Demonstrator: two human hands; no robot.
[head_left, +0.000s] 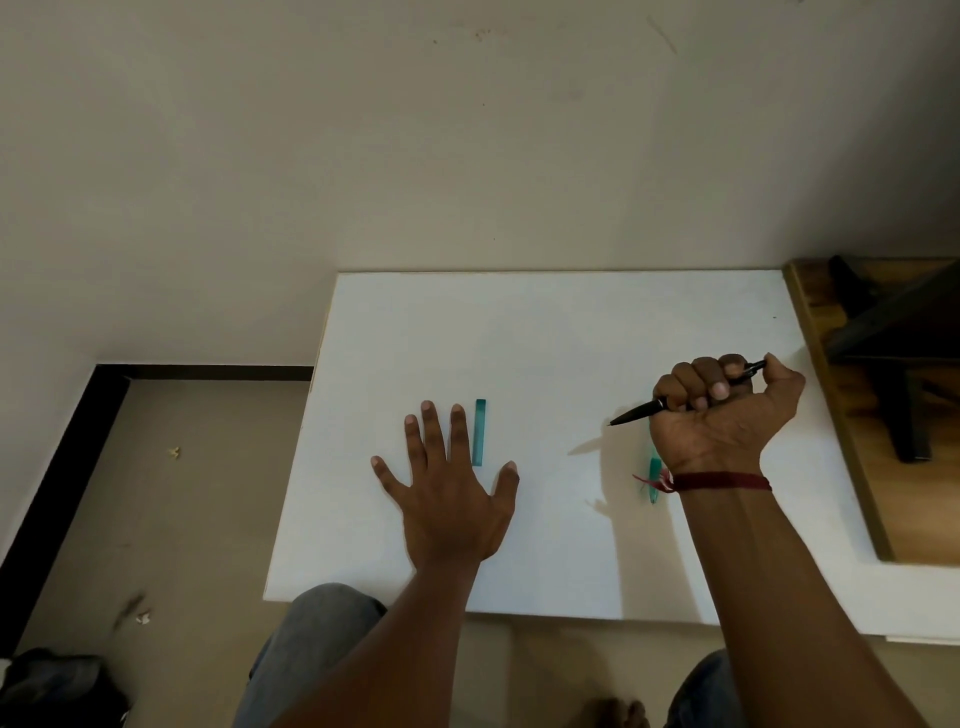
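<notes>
The white sheet covers the surface and is probably thin and apt to slide. The left hand rests on it, fingers straight and spread. Just beside the forefinger lies a teal ruler, likely light, stiff and slick. The right hand grips a black pen in its fist, fingers curled round mid-barrel and the tip pointing left. The pen is slim and rigid, better pinched near the tip.

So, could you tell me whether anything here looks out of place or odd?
The right hand grips the black pen in a fist, not a writing pinch, its tip pointing left above the white sheet. Small scraps litter the floor.
</notes>
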